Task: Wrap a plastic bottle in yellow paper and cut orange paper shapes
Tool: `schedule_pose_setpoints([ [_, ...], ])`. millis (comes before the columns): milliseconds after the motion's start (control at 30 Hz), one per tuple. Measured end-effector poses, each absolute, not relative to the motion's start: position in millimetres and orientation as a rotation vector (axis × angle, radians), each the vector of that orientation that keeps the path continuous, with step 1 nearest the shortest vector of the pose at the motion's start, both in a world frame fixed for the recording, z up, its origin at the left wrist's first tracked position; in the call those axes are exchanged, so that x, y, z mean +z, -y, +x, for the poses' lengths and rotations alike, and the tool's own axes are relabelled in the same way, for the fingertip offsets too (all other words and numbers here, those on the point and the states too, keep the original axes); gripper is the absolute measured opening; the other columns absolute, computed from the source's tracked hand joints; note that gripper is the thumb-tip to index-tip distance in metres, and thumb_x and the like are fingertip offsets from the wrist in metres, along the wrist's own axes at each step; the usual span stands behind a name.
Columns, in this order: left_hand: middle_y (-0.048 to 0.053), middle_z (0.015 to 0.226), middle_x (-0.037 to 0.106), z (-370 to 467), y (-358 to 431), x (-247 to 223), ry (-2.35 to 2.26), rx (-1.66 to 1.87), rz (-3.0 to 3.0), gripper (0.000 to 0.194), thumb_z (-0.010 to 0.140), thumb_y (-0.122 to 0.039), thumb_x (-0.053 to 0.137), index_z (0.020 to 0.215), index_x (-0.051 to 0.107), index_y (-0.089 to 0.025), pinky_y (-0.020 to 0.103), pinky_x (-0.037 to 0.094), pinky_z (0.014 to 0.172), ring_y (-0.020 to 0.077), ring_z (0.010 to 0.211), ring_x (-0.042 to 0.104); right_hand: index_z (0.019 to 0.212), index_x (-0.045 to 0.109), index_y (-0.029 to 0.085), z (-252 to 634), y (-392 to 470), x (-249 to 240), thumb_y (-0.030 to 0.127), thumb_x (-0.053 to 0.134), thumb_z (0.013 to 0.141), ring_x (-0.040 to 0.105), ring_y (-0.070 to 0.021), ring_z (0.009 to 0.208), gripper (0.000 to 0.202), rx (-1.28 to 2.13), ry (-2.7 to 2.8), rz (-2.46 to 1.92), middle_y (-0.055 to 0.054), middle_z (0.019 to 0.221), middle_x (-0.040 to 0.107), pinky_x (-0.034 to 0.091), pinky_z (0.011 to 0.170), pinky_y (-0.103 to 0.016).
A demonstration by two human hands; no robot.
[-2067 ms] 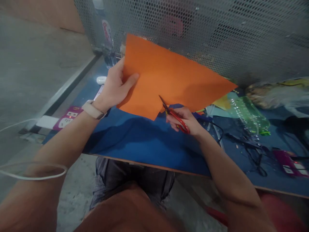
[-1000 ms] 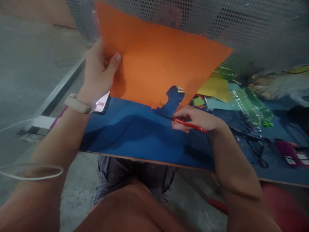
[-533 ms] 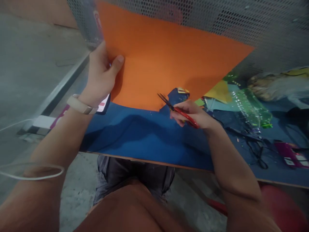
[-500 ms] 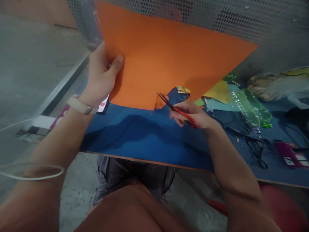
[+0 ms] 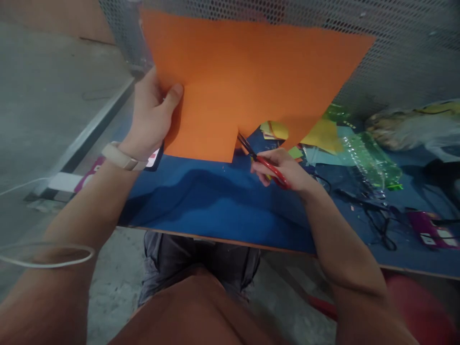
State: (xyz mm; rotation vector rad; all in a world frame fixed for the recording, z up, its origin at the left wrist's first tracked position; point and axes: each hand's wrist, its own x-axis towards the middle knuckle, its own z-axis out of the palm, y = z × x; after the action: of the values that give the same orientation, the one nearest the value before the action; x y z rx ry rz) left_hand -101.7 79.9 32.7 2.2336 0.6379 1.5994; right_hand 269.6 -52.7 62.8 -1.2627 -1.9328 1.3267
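Note:
A large sheet of orange paper (image 5: 223,81) is held up over the blue table. My left hand (image 5: 153,112) grips its left edge, thumb on the front face and the other fingers hidden behind. My right hand (image 5: 276,167) is closed round the red handles of a pair of scissors (image 5: 271,171). The dark blades point up and left into a cut in the paper's lower edge. To the right of the blades, the lower edge has a cut-out gap, through which yellow paper pieces (image 5: 275,129) show on the table.
The blue table (image 5: 215,206) ends just before my lap. On its right lie a crumpled green plastic bottle (image 5: 373,160), yellow paper (image 5: 323,135), black cables (image 5: 383,230) and a purple box (image 5: 431,229). A phone (image 5: 154,160) is partly under my left wrist. Behind stands a perforated metal panel (image 5: 406,52).
The scissors have moved slightly up and left, and the cut in the orange paper is longer. The sheet's upper right corner has shifted down and left. My left hand keeps its grip.

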Motion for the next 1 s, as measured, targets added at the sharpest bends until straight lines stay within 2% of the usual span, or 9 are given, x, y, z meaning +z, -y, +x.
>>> schedule_pose_setpoints([
  [100, -0.002, 0.135, 0.082, -92.3, -70.8, 36.7, -0.676, 1.655, 1.981, 0.048, 0.107, -0.068, 0.082, 0.141, 0.073, -0.034, 0.057, 0.061, 0.121, 0.0256, 0.124, 0.073, 0.077, 0.073, 0.021, 267.4, 52.7, 61.3, 0.064, 0.09, 0.098, 0.06, -0.0131, 0.05, 0.051, 1.355, 1.886, -1.239, 0.0, 0.057, 0.068, 0.05, 0.054, -0.03],
  [200, -0.003, 0.131, 0.084, -83.3, -61.8, 39.4, -0.695, 1.601, 1.941, 0.049, 0.103, -0.072, 0.084, 0.135, 0.075, -0.035, 0.055, 0.063, 0.116, 0.0247, 0.117, 0.074, 0.078, 0.073, 0.02, 264.7, 53.7, 60.7, 0.067, 0.09, 0.096, 0.06, -0.0133, 0.048, 0.053, 1.369, 1.854, -1.212, 0.0, 0.057, 0.067, 0.049, 0.052, -0.029],
  [300, -0.004, 0.133, 0.084, -78.9, -59.2, 36.9, -0.745, 1.585, 1.939, 0.053, 0.099, -0.077, 0.085, 0.135, 0.076, -0.038, 0.055, 0.066, 0.113, 0.025, 0.117, 0.075, 0.077, 0.073, 0.021, 262.0, 55.8, 60.0, 0.066, 0.09, 0.097, 0.061, -0.0134, 0.049, 0.052, 1.367, 1.845, -1.223, 0.001, 0.057, 0.067, 0.05, 0.053, -0.029],
  [433, -0.005, 0.136, 0.084, -77.0, -62.1, 30.4, -0.737, 1.58, 1.975, 0.056, 0.098, -0.082, 0.081, 0.138, 0.076, -0.044, 0.061, 0.066, 0.118, 0.0272, 0.121, 0.078, 0.078, 0.073, 0.021, 259.4, 57.7, 56.7, 0.063, 0.09, 0.098, 0.06, -0.0132, 0.049, 0.049, 1.383, 1.818, -1.219, 0.002, 0.057, 0.066, 0.05, 0.053, -0.029],
  [600, -0.002, 0.144, 0.083, -77.7, -68.7, 23.2, -0.635, 1.452, 2.023, 0.053, 0.104, -0.076, 0.079, 0.146, 0.069, -0.046, 0.062, 0.071, 0.113, 0.0265, 0.119, 0.081, 0.08, 0.074, 0.02, 258.6, 56.8, 51.8, 0.061, 0.09, 0.097, 0.06, -0.0138, 0.047, 0.047, 1.447, 1.791, -1.19, 0.001, 0.056, 0.066, 0.051, 0.052, -0.03],
  [767, -0.001, 0.146, 0.083, -79.7, -72.8, 17.7, -0.647, 1.382, 2.04, 0.048, 0.105, -0.069, 0.081, 0.145, 0.068, -0.046, 0.062, 0.074, 0.106, 0.027, 0.119, 0.082, 0.081, 0.074, 0.02, 258.8, 57.2, 51.9, 0.067, 0.092, 0.093, 0.058, -0.0142, 0.047, 0.052, 1.486, 1.771, -1.206, 0.001, 0.055, 0.065, 0.052, 0.053, -0.03],
  [1000, -0.001, 0.146, 0.082, -80.3, -71.9, 18.5, -0.659, 1.378, 2.025, 0.05, 0.107, -0.069, 0.079, 0.15, 0.067, -0.045, 0.062, 0.073, 0.108, 0.0286, 0.124, 0.08, 0.083, 0.072, 0.021, 259.1, 58.5, 48.6, 0.067, 0.09, 0.097, 0.054, -0.0129, 0.045, 0.051, 1.472, 1.748, -1.22, 0.003, 0.055, 0.06, 0.052, 0.051, -0.031],
])
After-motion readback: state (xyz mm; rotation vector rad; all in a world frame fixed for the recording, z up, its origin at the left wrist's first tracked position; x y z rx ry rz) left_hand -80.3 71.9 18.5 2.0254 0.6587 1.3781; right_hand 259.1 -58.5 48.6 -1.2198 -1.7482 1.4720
